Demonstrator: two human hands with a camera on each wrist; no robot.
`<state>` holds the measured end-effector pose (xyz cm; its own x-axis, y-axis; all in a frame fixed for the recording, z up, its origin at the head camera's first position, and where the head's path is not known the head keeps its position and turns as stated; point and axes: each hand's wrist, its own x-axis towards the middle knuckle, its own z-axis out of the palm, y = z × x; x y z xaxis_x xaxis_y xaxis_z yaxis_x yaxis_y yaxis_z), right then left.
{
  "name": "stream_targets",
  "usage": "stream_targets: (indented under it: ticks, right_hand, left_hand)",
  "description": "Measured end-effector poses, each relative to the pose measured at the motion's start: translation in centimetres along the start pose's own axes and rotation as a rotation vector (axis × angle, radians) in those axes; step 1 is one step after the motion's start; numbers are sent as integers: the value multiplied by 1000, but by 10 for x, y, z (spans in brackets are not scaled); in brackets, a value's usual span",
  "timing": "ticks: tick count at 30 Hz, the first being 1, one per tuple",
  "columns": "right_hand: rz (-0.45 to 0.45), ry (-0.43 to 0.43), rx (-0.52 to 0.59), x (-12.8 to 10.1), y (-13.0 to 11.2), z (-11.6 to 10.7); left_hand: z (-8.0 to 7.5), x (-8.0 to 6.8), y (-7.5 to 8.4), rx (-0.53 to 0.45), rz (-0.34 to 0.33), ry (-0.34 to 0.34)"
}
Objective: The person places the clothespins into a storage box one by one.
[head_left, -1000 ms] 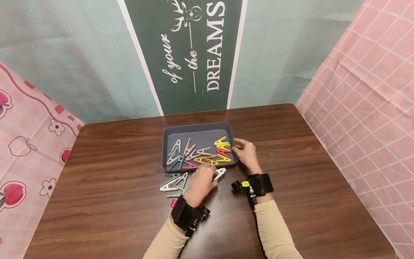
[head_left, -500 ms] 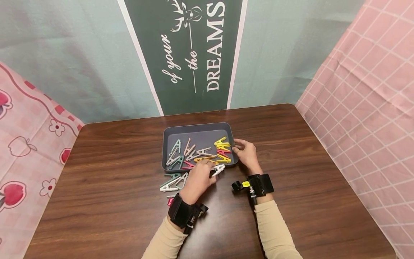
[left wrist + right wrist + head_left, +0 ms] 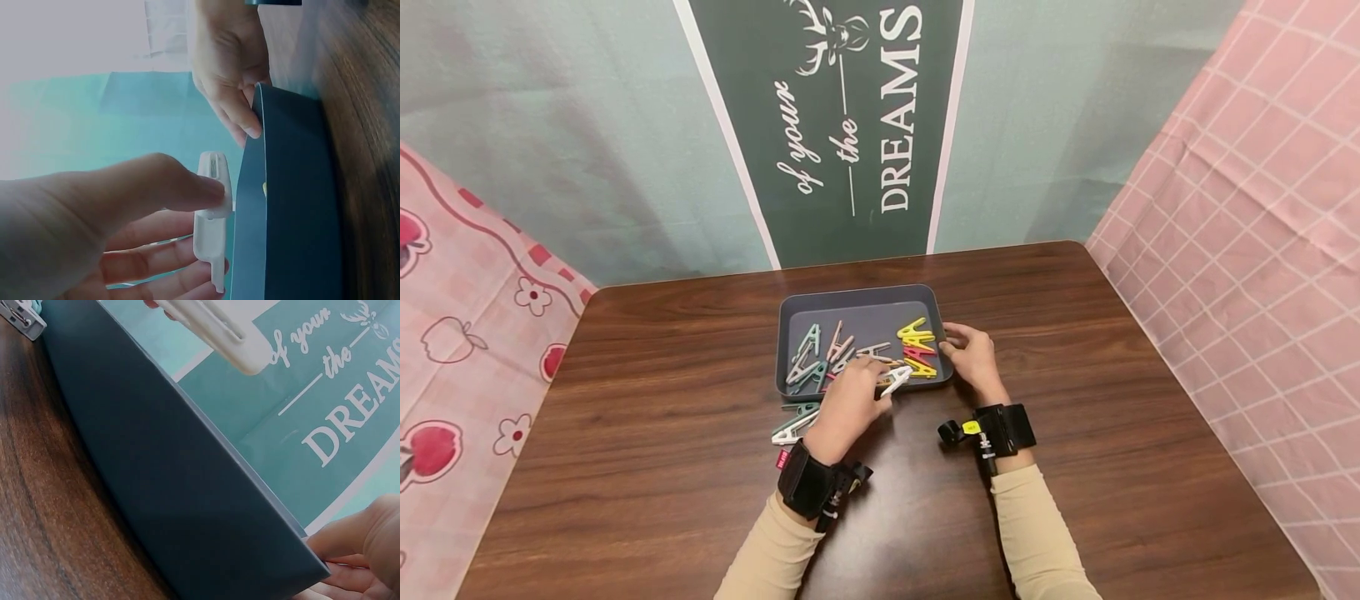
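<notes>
My left hand (image 3: pixel 848 402) pinches a white clothespin (image 3: pixel 897 381) between thumb and fingers, over the near rim of a grey tray (image 3: pixel 872 313). In the left wrist view the thumb presses one flat side of that clothespin (image 3: pixel 211 234), with the fingers behind it. At the tray's near right corner my right hand (image 3: pixel 973 360) holds the side wall; its thumb lies on the rim in the right wrist view. Inside the tray lie yellow clothespins (image 3: pixel 917 338) on the right, a red one (image 3: pixel 917 353) among them, and several pale and green ones on the left, partly behind my left hand.
Several more clothespins (image 3: pixel 793 427), white and green, lie on the brown wooden table (image 3: pixel 685 433) in front of the tray, partly covered by my left hand and wrist. A hanging cloth (image 3: pixel 1037 125) stands behind the table, with pink cloths at both sides.
My left hand has lifted the white clothespin from in front of the tray and carried it up, slightly left and over the near rim. The right hand has stayed at the tray wall.
</notes>
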<state>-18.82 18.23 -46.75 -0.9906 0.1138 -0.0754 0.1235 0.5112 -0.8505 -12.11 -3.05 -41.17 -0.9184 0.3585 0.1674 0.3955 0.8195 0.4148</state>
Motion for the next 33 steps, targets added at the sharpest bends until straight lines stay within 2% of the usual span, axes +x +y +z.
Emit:
stream_targets:
  ticks: [6,20,29,33]
  right_hand:
    - [5,-3,1,0,-1,0]
    - [21,-3,24,1,0,0]
    - [25,-1,20,1,0,0]
    - [11,6,28,1,2,1]
  left_hand:
    - [-1,5,-3,32,-3,-18]
    - [-1,34,-17,100,25,-39]
    - [1,52,-24,115,11,-101]
    - [2,59,-27,108,-23,-139]
